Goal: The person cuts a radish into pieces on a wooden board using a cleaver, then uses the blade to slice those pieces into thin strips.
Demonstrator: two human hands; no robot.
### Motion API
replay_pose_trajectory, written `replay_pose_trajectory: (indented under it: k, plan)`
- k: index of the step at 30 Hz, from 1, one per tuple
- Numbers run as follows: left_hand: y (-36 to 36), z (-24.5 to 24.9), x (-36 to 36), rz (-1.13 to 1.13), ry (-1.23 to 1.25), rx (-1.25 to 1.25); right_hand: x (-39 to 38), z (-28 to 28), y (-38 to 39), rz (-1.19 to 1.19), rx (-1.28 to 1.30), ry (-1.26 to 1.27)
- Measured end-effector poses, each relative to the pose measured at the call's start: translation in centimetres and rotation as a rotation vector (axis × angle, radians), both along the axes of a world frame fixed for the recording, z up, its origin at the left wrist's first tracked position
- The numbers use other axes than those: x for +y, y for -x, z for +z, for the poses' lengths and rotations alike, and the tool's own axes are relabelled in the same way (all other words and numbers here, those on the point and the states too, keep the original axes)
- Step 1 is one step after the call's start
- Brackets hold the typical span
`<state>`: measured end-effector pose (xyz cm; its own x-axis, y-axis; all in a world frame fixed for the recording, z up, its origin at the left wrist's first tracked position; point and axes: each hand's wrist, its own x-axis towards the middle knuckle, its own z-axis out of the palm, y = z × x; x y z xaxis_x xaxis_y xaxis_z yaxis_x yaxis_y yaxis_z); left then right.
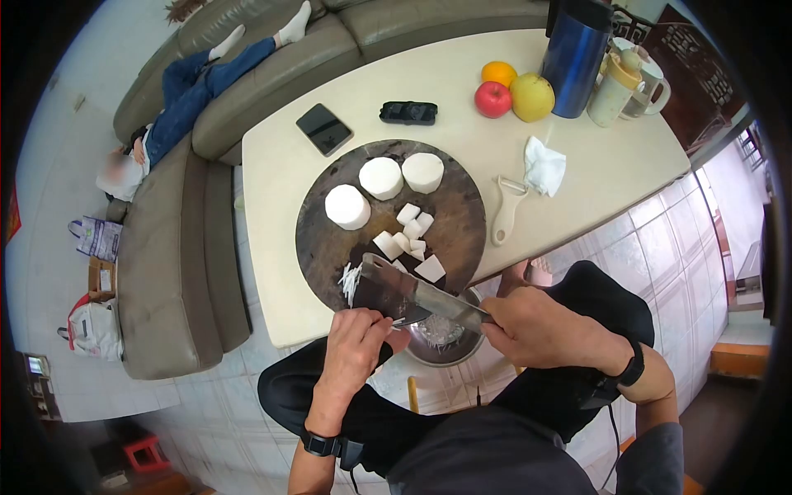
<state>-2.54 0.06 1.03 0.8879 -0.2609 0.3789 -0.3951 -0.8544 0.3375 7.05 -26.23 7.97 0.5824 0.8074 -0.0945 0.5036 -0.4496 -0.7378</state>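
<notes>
Between the hands and just below them sits a bowl [441,345] of white shreds. The right hand [540,330] is clamped on the handle of a cleaver [403,293], its blade over the cutting board's [326,243] near rim. The left hand [355,342] curls against the blade; whether it grips anything cannot be told.

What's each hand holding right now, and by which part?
Right hand grips the cleaver by its handle. Left hand is against the flat of the blade near its edge; whether it pinches the blade or only touches it cannot be told.
</notes>
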Motion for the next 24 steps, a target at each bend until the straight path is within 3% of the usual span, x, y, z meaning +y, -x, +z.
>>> replay_pose_trajectory:
  k: [9,12,14,17,21,24]
  plan:
    - [0.0,0.3,0.6,-0.031,0.015,0.048,0.2,0.3,-0.1,0.015,0.017,0.019]
    - [-0.2,-0.1,0.8,0.045,0.101,0.044,0.2,0.4,-0.1,0.004,0.033,0.020]
    - [-0.6,0.0,0.9,0.282,0.236,0.094,0.3,0.7,-0.1,0.005,0.048,0.072]
    - [-1.7,-0.6,1.0,0.460,0.357,0.052,0.4,0.9,-0.1,-0.003,0.061,0.059]
    - [-2.7,-1.2,1.8,0.488,0.311,-0.038,0.7,0.5,0.2,-0.067,0.156,0.028]
    - [-2.8,-1.3,1.9,0.517,0.315,0.032,0.6,0.2,0.5,-0.095,0.284,-0.027]
